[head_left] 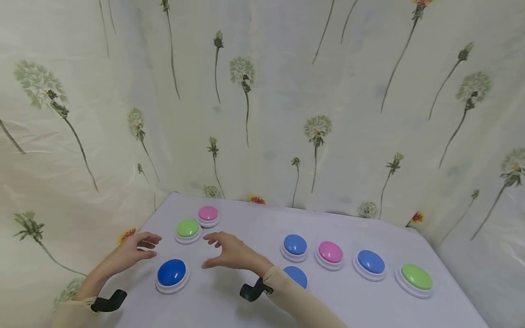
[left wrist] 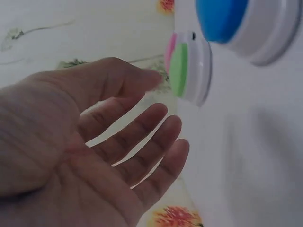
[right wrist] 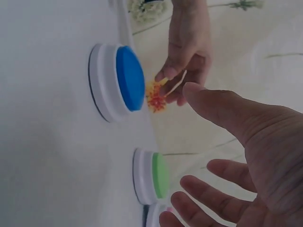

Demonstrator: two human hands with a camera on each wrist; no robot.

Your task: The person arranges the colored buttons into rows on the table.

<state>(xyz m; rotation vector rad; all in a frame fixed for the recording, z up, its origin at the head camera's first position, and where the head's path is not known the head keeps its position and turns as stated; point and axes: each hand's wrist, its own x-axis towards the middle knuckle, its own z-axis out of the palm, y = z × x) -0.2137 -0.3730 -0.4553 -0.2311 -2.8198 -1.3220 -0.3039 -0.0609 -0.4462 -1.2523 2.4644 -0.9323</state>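
My left hand (head_left: pixel 133 250) hovers over the table's left side with relaxed, parted fingers and nothing in them. Facing it, my right hand (head_left: pixel 231 252) hangs in the air, fingers and thumb spread apart, also holding nothing. Between and a little below the two hands sits a dark blue push button (head_left: pixel 172 272) on a round white base. Beyond them stand a green button (head_left: pixel 187 228) and, farther back, a pink button (head_left: pixel 208 213). The left wrist view shows the palm and loose fingers beside the green button (left wrist: pixel 178 70). In the right wrist view, the blue button (right wrist: pixel 129 78) lies past the thumb.
Right of the hands, a row holds a blue button (head_left: pixel 295 244), a pink button (head_left: pixel 330 252), another blue button (head_left: pixel 371 262) and a green button (head_left: pixel 416 276). My right sleeve partly hides one more blue button (head_left: pixel 296 276). A flower-printed curtain (head_left: pixel 266 114) hangs behind the white table (head_left: pixel 361 305).
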